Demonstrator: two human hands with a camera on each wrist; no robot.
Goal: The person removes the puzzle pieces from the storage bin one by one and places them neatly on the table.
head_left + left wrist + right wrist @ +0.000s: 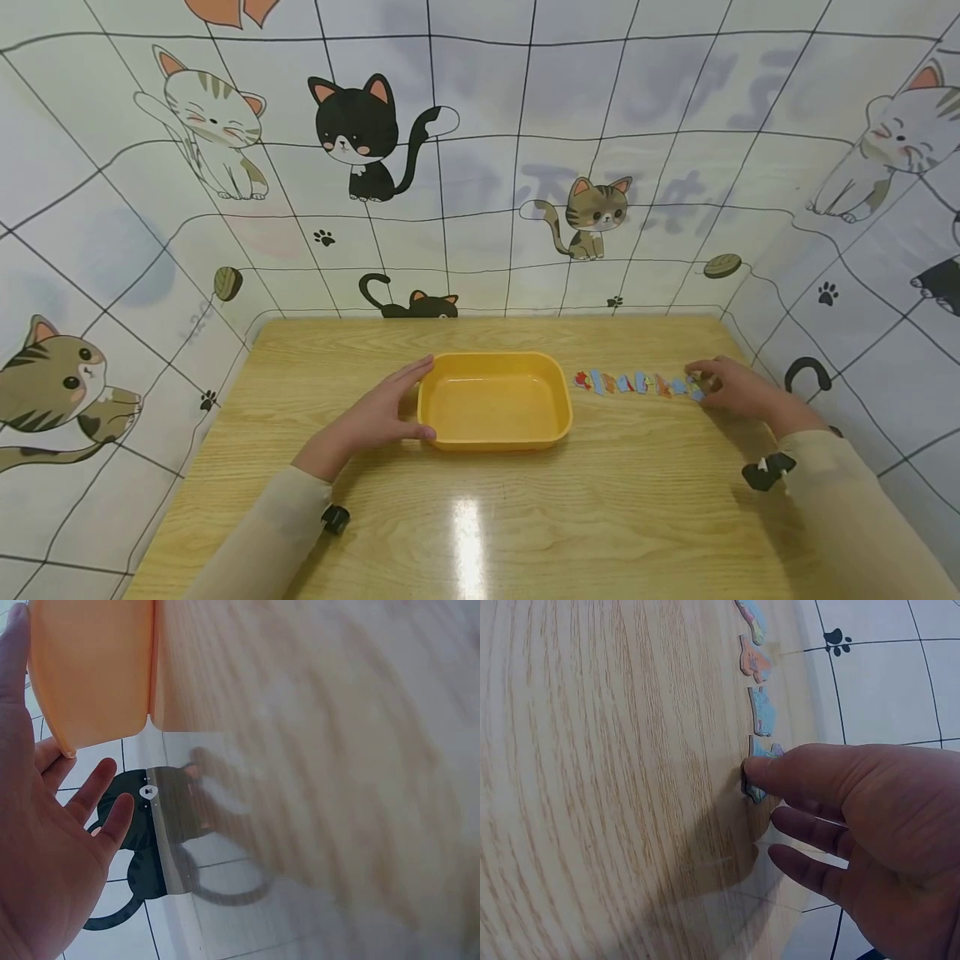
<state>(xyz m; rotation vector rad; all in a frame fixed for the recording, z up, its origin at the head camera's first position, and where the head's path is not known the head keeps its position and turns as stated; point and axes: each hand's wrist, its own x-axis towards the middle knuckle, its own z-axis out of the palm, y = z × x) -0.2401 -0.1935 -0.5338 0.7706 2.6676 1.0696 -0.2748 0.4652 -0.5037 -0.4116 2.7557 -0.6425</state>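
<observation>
A yellow plastic tray (495,444) lies on the wooden table, with its floor bare. At its left end my left hand (382,410) holds it, thumb by the near corner and fingers by the far one. In the left wrist view two fingers (116,817) stand off the tray wall (94,675). Right of the tray runs a row of small, flat, colourful puzzle pieces (640,382). My right hand (738,392) is at the row's right end. There the thumb and a mostly hidden finger pinch a bluish puzzle piece (756,793), down at the table surface.
The wooden table (360,517) is enclosed at the back and sides by a white cloth (480,175) printed with a black grid and cartoon cats. A dark strap device (768,471) sits at the right wrist and another black device (335,519) at the left.
</observation>
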